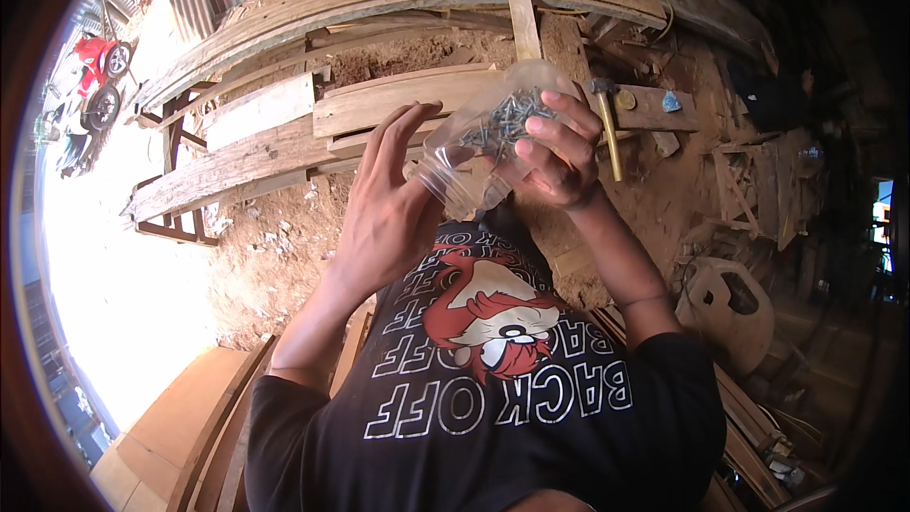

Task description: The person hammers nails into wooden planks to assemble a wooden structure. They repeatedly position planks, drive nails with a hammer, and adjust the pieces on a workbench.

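A clear plastic container (462, 133) is tilted in front of my chest, with many small grey metal fasteners (507, 121) gathered toward its far right part. They look like nails or screws. My right hand (561, 150) grips the container from the right, its fingers curled over the side. At the container's left edge is my left hand (387, 194), with its fingers stretched upward. Its thumb side meets the clear plastic, and the thumb is partly hidden. Just past my right hand lies a hammer (611, 133) with a dark head and a yellowish handle.
Long wooden planks (237, 171) on low supports run across the far side. A small round yellowish item (626, 100) and a blue-and-white item (671, 101) sit beyond the hammer. A pale plastic chair (725, 313) stands at right. A red motorcycle (95, 76) is far left.
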Demonstrator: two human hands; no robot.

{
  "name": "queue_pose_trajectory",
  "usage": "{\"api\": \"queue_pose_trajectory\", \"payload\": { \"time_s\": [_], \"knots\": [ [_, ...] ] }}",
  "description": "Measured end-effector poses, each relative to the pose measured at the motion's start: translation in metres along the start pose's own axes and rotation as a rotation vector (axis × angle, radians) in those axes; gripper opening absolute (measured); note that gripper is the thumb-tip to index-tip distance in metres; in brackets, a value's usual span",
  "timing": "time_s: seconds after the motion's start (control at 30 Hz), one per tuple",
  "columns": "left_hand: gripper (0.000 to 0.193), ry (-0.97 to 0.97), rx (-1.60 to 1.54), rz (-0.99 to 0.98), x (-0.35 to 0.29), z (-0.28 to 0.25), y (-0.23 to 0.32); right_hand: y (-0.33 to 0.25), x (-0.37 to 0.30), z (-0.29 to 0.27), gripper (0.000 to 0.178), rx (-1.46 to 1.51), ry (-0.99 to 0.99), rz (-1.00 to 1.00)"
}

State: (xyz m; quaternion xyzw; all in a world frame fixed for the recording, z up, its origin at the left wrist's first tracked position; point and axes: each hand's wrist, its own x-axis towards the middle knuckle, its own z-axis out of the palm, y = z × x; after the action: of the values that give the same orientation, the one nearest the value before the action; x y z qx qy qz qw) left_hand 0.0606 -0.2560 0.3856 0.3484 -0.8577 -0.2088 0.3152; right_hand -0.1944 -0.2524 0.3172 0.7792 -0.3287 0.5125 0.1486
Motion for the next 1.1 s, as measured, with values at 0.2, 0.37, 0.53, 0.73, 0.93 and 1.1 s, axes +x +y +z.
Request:
{"api": "queue_pose_trajectory", "payload": {
  "time_s": [0.2, 0.37, 0.53, 0.73, 0.93, 1.1],
  "knots": [
    [0.054, -0.073, 0.057, 0.104, -0.001, -0.018, -0.004, 0.013, 0.015, -0.017, 0.054, -0.017, -0.082, -0.082],
    [0.052, -0.080, 0.149, 0.141, -0.004, -0.013, -0.007, 0.013, 0.018, -0.017, 0.052, -0.012, -0.100, -0.115],
    [0.044, -0.207, 0.207, 0.089, -0.007, -0.011, -0.007, 0.008, 0.011, -0.011, 0.056, 0.027, -0.113, -0.133],
    [0.044, -0.583, 0.016, -0.137, -0.015, -0.025, -0.009, 0.003, 0.002, -0.007, 0.066, 0.083, -0.116, -0.046],
    [0.045, -0.708, -0.070, -0.182, -0.015, -0.034, -0.010, -0.007, -0.002, -0.009, 0.070, 0.136, -0.114, 0.026],
    [0.038, -0.672, -0.110, -0.180, -0.015, -0.036, -0.002, -0.013, -0.005, -0.009, 0.074, 0.196, -0.145, 0.109]
  ]
}}
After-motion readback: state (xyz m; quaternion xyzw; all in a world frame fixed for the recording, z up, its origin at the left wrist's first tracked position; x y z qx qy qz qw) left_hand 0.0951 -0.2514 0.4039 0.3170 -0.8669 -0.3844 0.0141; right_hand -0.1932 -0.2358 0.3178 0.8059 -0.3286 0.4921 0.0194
